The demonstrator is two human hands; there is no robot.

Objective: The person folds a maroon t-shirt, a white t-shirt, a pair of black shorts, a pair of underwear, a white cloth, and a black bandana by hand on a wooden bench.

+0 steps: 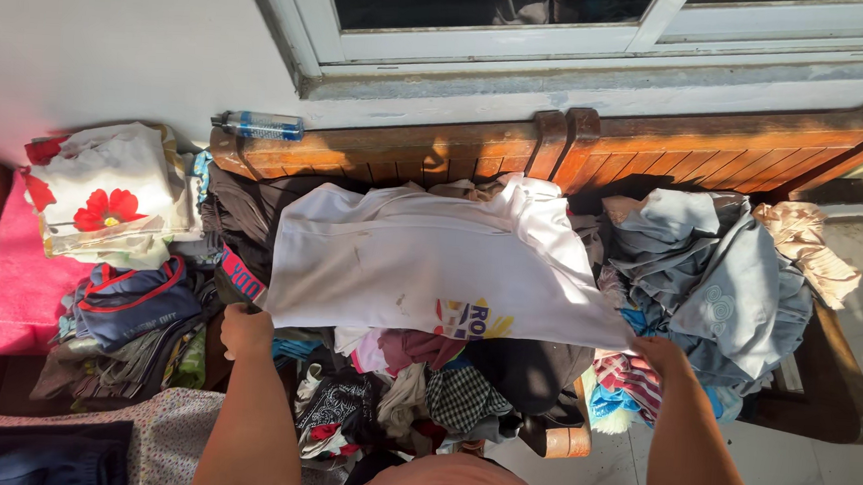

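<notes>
Head view shows me both hands out in front, holding a white shirt spread flat over a heap of clothes. My left hand is clenched on the shirt's near left corner, fingers curled under the hem so the grip is fully closed on cloth. My right hand pinches the near right corner the same way; its fingertips are hidden under the fabric, but the cloth pulls taut from it, so I judge that grip closed on the shirt too.

As for progress, I read the folding as partly done. To the left a small stack of folded pieces sits neatly, topped by a white cloth with red flowers, with a darker folded bundle just below it and a pink towel beside them. The shirt in hand is laid out wide, sleeves tucked toward the far side near the wooden rail, but no fold across its body is made yet. Plenty is left: the loose heap under the shirt is mixed and crumpled, and another grey-blue pile lies unsorted to the right.

A plastic bottle lies on the ledge by the rail, well apart from both hands.
</notes>
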